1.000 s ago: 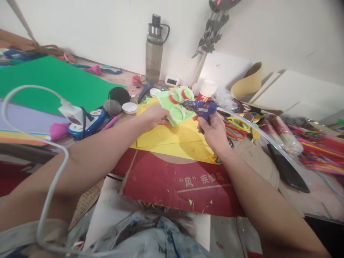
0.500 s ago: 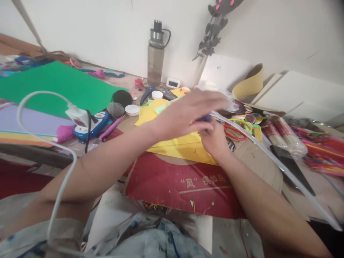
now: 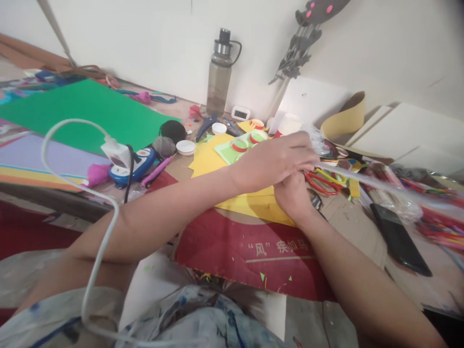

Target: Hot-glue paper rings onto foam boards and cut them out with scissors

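My left hand (image 3: 277, 162) crosses over the right one, its fingers closed round the near end of a long translucent glue stick (image 3: 362, 175). The stick runs off to the right, blurred by motion. My right hand (image 3: 293, 193) is closed just under it, fingers curled; what it holds is hidden behind the left hand. Below both hands lie yellow paper sheets (image 3: 246, 200). A light green card (image 3: 224, 153) on them carries several red-rimmed paper rings (image 3: 239, 144), partly covered by my left hand.
Red cardboard (image 3: 224, 251) lies in front. Red-handled scissors (image 3: 322, 186) and a black phone (image 3: 400, 239) are at right. A water bottle (image 3: 219, 79) stands behind. At left are a green sheet (image 3: 90, 116) and a white charger (image 3: 118, 154) with its cable looping over my left arm.
My left hand has closed on the glue stick, which has swung up towards level. A blue piece between my hands is now hidden. The whole view has shifted slightly.
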The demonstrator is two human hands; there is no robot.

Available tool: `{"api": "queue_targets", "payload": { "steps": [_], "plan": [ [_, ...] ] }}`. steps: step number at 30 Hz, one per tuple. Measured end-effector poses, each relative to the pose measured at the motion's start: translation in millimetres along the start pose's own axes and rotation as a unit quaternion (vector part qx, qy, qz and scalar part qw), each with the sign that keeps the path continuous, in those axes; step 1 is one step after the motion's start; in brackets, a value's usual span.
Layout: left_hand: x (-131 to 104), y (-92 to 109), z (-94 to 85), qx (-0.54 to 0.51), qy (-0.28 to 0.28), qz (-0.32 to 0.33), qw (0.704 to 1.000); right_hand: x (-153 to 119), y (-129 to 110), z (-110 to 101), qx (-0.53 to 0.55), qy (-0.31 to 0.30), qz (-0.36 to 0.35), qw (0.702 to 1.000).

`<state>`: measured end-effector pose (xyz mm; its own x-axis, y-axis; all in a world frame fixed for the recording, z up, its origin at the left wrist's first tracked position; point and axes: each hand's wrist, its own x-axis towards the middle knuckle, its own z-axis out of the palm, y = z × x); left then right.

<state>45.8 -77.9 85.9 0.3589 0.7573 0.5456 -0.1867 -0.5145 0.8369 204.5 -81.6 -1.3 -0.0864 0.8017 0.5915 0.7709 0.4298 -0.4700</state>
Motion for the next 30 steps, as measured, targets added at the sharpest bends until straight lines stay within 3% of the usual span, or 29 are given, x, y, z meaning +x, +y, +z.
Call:
{"api": "queue_targets", "payload": {
  "steps": [2, 4, 10, 17, 30],
  "plan": [
    [3, 3, -5.3, 0.093, -0.068, 0.062, 0.991, 2, -2, 1, -0.01, 0.004, 0.017, 1.0],
    [4, 5, -10.0, 0.149, -0.09, 0.1, 0.98, 2, -3, 1, -0.009, 0.001, 0.025, 1.0],
    [6, 6, -13.9, 0.169, -0.089, 0.074, 0.979, 4, -10, -2, 0.002, -0.021, 0.039, 0.999],
    [11, 1, -21.7, 0.129, -0.03, 0.029, 0.991, 6, -12, -5, -0.022, -0.06, 0.04, 0.997],
    [15, -16, -28.6, 0.233, -0.074, 0.096, 0.965, 6, -9, 0, -0.071, -0.075, 0.032, 0.994]
  ]
}}
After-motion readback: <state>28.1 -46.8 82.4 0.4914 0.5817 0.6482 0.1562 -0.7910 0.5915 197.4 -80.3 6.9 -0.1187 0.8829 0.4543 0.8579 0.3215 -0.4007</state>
